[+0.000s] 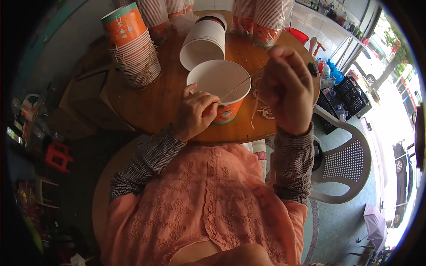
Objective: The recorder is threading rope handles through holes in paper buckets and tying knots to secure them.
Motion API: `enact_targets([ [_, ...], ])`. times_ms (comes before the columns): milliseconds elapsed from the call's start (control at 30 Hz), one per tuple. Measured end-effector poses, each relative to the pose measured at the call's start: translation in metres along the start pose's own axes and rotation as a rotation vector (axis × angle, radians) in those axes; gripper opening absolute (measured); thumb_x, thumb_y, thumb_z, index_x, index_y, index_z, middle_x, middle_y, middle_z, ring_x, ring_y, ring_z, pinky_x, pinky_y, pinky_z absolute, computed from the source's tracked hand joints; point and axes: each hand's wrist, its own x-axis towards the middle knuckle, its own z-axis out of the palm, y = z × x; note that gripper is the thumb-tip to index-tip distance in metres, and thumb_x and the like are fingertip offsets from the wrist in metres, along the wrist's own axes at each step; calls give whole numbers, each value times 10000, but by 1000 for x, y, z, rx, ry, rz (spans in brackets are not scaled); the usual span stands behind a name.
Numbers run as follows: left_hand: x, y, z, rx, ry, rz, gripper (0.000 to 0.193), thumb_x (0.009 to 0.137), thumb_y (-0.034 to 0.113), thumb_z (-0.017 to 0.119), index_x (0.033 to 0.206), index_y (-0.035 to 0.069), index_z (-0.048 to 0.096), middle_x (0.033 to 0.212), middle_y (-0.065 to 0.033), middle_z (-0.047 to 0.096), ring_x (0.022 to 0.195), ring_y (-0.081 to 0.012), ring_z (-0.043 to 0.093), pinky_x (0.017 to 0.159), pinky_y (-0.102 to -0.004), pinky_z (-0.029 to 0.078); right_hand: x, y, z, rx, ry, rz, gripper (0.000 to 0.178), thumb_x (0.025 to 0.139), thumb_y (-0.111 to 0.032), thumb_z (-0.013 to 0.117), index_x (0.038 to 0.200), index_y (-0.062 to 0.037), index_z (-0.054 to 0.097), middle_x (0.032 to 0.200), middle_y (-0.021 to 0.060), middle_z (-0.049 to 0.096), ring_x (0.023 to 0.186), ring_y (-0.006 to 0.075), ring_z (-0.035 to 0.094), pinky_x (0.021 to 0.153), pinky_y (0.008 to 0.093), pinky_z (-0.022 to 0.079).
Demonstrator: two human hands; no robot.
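Observation:
An orange paper tub (230, 113) with a white inside stands upright near the table's front edge. At the left of its rim, my left hand (194, 114) is closed with thumb and forefinger pinched on a thin string (235, 90). The string runs taut, slanting up to the right across the tub's mouth. Its other end goes to my right hand (288, 91), which is raised right of the tub with its fingers closed. Beside the tub, partly behind my right hand, lies a loose bundle of pale strings (265, 111).
Stacked tubs (135, 57) with strings around them stand at the left. Behind the upright tub, a stack of white-bodied tubs (202, 44) lies on its side. Bagged tub stacks (268, 22) line the back of the round wooden table (171, 104). A plastic chair (341, 159) is at the right.

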Motion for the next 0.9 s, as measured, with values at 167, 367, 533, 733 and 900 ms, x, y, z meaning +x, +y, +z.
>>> enact_targets([
  [167, 1, -30, -44, 151, -142, 216, 119, 769, 26, 594, 858, 104, 583, 876, -22, 614, 933, -223, 602, 1025, -471, 321, 4, -19, -32, 72, -31, -43, 203, 977, -89, 439, 1155, -34, 520, 798, 22, 510, 498, 43, 367, 416, 180, 301],
  [367, 9, -34, -60, 124, 211, 44, 215, 850, 19, 619, 1063, 45, 638, 1027, -106, 648, 964, -263, 613, 868, -387, 464, -11, 1, -26, 117, 39, 167, 172, 957, -84, 508, 1118, -44, 551, 810, 57, 611, 530, 78, 498, 440, 202, 363],
  [533, 6, 47, -44, -731, -94, -315, 265, 969, 93, 511, 1216, 18, 571, 1141, -87, 634, 1061, -167, 587, 923, -303, 452, -20, 15, -6, 296, -100, 158, 161, 978, -102, 492, 1116, -34, 539, 851, 63, 617, 555, 91, 542, 452, 208, 442],
  [733, 3, 65, -29, -1266, -303, -471, 406, 1025, 243, 425, 1316, -37, 466, 1290, -90, 549, 1228, -135, 475, 1042, -275, 356, -31, 18, -6, 385, -83, 171, 152, 986, -95, 471, 1108, -28, 532, 881, 78, 610, 587, 89, 556, 477, 206, 478],
  [900, -6, 75, -23, -1256, -361, -500, 370, 1020, 199, 438, 1287, -52, 490, 1275, -108, 559, 1223, -154, 491, 1045, -303, 379, -43, 25, -13, 431, -48, 195, 132, 990, -88, 461, 1090, -29, 524, 903, 94, 604, 621, 95, 578, 504, 217, 511],
])
